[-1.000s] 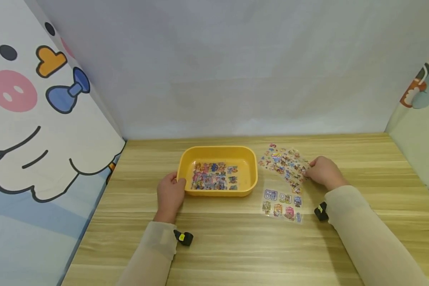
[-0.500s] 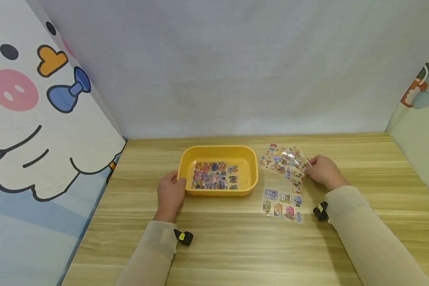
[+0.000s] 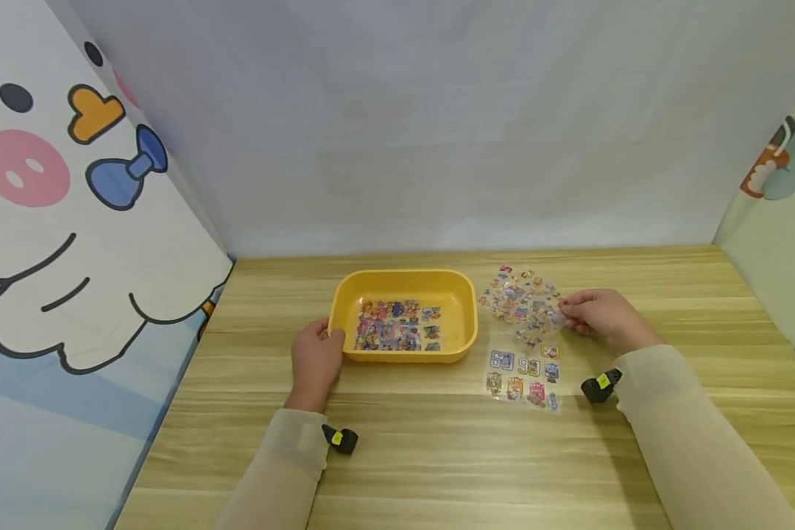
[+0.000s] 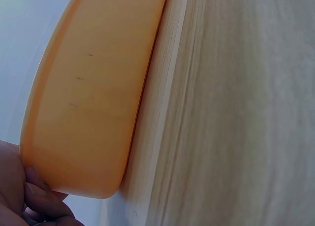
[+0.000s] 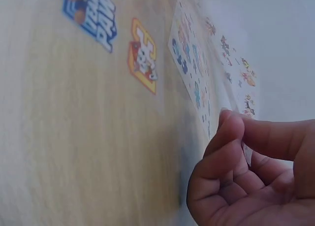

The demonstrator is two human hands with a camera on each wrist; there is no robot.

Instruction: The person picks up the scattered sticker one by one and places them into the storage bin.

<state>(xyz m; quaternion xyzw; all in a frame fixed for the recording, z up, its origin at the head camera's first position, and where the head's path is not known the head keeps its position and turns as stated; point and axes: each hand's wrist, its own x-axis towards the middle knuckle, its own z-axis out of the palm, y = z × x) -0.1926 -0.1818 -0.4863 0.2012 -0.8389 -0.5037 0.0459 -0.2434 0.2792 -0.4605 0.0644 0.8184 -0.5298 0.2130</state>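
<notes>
Yellow tray (image 3: 404, 358) is gripped at its near-L corner by L hand (image 3: 316, 362); clear sticker sheet (image 3: 539, 315) is pinched by R hand (image 3: 599, 316) over second sheet (image 3: 497, 298), R of tray. Pick-up apparently underway; firm-pinched lift prob. called for.

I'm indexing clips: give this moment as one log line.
left hand: holds yellow tray | right hand: pinches clear sheet | in tray: printed stickers | on table: numbered sticker sheet
</notes>
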